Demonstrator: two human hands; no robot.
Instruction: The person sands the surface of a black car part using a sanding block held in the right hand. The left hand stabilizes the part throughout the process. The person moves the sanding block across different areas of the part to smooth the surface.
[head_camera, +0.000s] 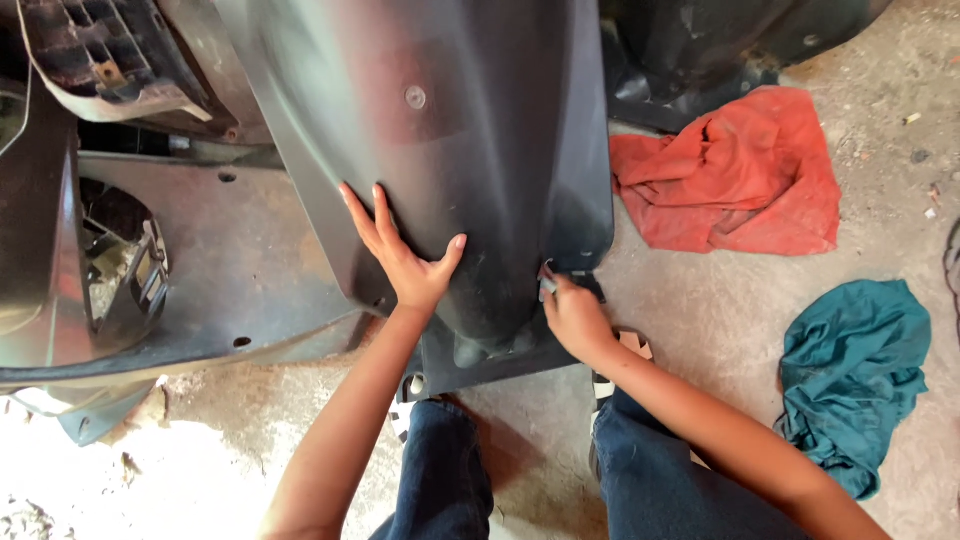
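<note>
**Two hands on a dark plastic body panel, seen from above**

The concrete floor (700, 330) fills the lower and right parts of the frame as I look down. The largest item on it is the dark plastic body panel (470, 150), which runs from the top centre down to the middle of the frame, with a round fastener (415, 97) near its upper middle. To its left lies a second, dusty grey panel (220, 260) with cut-outs, reaching the left edge. At upper right, a red rag (740, 175) lies crumpled just beside the dark panel's right edge; a teal rag (850, 370) lies at lower right, well apart from it. My blue-jeaned knees (640, 480) show at the bottom centre.

My left hand (410, 260) lies flat against the dark panel's face, fingers (365, 215) spread wide and thumb out, holding nothing. My right hand (575, 315) is at the panel's lower right corner, fingers curled narrow around a small metallic object (548, 285) touching the panel's edge; I cannot tell what that object is.
</note>
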